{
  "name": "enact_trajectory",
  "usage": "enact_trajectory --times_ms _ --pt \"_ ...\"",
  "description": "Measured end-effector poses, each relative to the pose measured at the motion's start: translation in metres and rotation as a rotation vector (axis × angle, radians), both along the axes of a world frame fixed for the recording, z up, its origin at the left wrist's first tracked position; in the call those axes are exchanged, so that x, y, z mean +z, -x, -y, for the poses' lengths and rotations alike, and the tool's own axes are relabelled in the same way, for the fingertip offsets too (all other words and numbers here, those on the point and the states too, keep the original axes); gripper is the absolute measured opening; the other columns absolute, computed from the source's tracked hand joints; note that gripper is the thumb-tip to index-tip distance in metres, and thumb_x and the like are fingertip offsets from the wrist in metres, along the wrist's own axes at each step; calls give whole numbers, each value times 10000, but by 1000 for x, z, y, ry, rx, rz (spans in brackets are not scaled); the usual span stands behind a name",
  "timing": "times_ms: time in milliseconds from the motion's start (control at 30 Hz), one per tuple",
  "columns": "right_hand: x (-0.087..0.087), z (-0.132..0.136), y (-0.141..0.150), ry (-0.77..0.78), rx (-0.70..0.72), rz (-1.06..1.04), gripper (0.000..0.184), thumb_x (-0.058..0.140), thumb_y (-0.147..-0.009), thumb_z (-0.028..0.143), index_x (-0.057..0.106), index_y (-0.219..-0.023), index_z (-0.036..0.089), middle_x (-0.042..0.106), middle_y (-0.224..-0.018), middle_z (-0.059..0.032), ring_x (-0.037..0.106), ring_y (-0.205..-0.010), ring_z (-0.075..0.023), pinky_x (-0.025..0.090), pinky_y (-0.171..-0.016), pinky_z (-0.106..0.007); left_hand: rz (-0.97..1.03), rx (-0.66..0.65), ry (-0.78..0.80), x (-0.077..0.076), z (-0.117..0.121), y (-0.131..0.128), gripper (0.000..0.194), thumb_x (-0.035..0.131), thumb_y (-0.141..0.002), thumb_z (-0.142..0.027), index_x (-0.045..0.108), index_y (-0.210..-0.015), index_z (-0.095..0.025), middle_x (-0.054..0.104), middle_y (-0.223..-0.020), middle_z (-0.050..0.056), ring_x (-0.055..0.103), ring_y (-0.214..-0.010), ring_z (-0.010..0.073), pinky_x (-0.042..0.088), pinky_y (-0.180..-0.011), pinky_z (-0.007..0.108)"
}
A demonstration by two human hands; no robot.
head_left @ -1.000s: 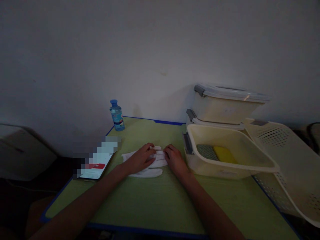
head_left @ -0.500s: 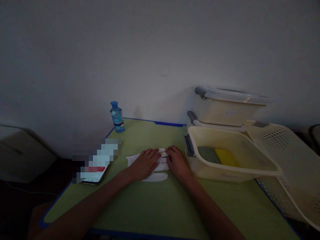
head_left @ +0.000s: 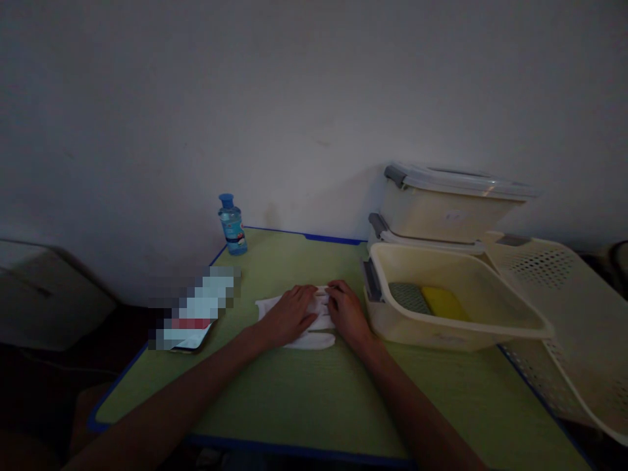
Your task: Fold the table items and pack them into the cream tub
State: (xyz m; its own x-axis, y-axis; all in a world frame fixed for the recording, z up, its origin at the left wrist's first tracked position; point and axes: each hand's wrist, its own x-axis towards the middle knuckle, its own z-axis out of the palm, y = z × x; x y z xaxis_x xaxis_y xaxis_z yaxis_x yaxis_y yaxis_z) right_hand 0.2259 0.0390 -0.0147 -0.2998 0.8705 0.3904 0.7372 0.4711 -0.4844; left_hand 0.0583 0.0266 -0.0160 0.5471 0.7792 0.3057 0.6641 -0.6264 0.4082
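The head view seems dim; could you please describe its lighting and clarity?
In the head view, light is dim, darkest at lower left; in the head view, a small glint marks the top box lid, and pixelation covers much of the phone.

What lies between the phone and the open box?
In the head view, a white glove lies there, with the left hand and the right hand touching it.

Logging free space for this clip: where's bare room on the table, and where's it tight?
Bare tabletop shows between the white glove and near edge, flanked by forearms, and beyond the glove between the blue bottle and open bin. It's tight at the glove, with left hand and right hand on it, the latter beside the bin.
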Motion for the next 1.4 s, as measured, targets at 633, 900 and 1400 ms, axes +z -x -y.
enact_trajectory --times_ms 633,900,1400 --pt "2 0 -3 51 -20 -45 322 420 -715 0 620 -926 138 647 -940 -99 588 -880 -178 447 -833 -320 -15 -1 -32 -3 -1 1 433 455 -847 -301 342 -1229 -131 490 -1216 149 452 -1111 265 374 -947 439" --pt "9 2 0 72 -74 -19 282 432 -723 12 630 -894 118 660 -886 -107 596 -833 -182 459 -794 -317 -20 8 -28 -3 0 1 423 463 -840 -272 342 -1217 -123 497 -1205 148 455 -1116 264 380 -952 430" --pt "6 2 -1 88 -27 -7 328 426 -707 -4 628 -930 128 665 -930 -90 599 -866 -168 449 -809 -287 -5 42 -103 -12 -3 1 457 458 -843 -307 335 -1237 -113 492 -1216 164 466 -1136 267 387 -956 433"
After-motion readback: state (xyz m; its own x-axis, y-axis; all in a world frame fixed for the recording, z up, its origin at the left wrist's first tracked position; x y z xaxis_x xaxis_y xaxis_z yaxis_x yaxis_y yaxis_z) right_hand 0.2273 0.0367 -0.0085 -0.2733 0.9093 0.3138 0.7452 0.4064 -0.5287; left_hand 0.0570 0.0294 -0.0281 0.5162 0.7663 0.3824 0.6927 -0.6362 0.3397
